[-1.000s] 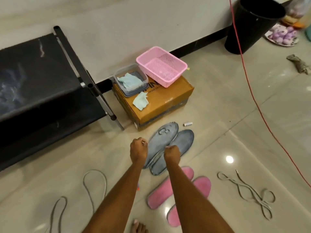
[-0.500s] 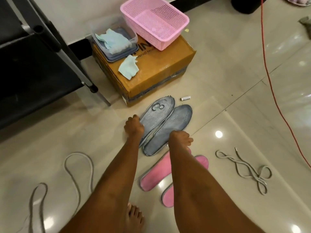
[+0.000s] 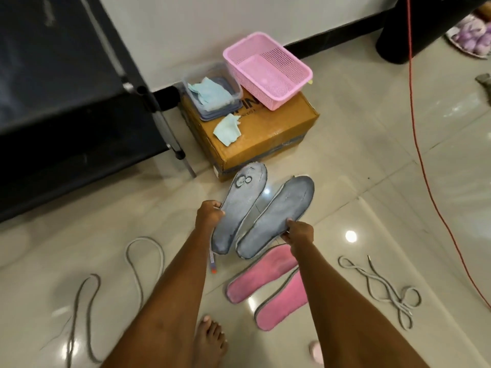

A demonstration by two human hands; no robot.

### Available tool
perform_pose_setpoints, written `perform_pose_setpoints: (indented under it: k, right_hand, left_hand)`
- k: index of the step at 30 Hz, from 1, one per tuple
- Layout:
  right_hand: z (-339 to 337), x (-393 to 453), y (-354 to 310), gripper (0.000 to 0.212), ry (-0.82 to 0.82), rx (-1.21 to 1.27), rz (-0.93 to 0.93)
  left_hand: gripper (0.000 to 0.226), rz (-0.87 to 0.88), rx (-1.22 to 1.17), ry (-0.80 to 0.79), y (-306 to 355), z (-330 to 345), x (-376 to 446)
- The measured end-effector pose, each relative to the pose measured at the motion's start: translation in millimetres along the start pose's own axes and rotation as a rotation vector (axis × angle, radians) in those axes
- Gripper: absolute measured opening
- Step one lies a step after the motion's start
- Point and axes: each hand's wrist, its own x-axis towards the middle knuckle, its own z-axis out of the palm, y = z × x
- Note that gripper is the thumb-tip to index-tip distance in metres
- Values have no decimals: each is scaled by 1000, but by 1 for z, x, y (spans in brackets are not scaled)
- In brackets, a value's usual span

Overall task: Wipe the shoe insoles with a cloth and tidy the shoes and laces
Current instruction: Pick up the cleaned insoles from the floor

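Observation:
My left hand (image 3: 208, 215) grips the edge of a grey-blue insole (image 3: 243, 203), lifted off the floor. My right hand (image 3: 299, 232) pinches a second grey-blue insole (image 3: 279, 213) by its side, also raised. Two pink insoles (image 3: 261, 274) (image 3: 283, 301) lie on the tiles below my right forearm. A light blue cloth (image 3: 228, 130) rests on the cardboard box (image 3: 268, 134), and another cloth (image 3: 210, 94) sits in a clear tub. A grey lace (image 3: 382, 288) lies tangled at the right, and grey laces (image 3: 143, 258) curl at the left.
A pink mesh basket (image 3: 267, 69) stands on the box. A black rack (image 3: 61, 102) fills the left side. A red cord (image 3: 419, 144) runs down the right. A black bin (image 3: 406, 30) stands at the back right. My bare foot (image 3: 210, 338) is on the tiles.
Both hands reached down to the two grey-blue insoles on the floor, took hold of them and lifted them apart. The camera view shifted as well.

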Motion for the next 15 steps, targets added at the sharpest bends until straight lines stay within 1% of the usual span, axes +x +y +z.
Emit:
perform_pose_setpoints:
  k: [1,4,9,11,13,14,15]
  right_hand:
    - [-2,-9,-5,23,-22,-4,1]
    - [2,-43,-23,24,-123,5,80]
    - [27,-120,-43,26,-409,-123,133]
    - [39,-154,-48,30,-488,-145,118]
    - [55,-186,-52,31,-540,-168,75]
    - [64,-199,-53,31,-559,-184,49]
    - [74,-214,-56,29,-580,-200,22]
  left_hand:
    - [30,-22,-35,-9,-1,-9,-8]
    - [30,-85,-112,-12,-6,-39,-36]
    - [29,-168,-237,5,-37,-99,-86]
    - [23,-192,-287,42,-57,-129,-106]
    - [9,-213,-361,100,-82,-159,-119]
    - [11,-235,-406,132,-91,-172,-123]
    - [18,-244,-462,179,-101,-189,-127]
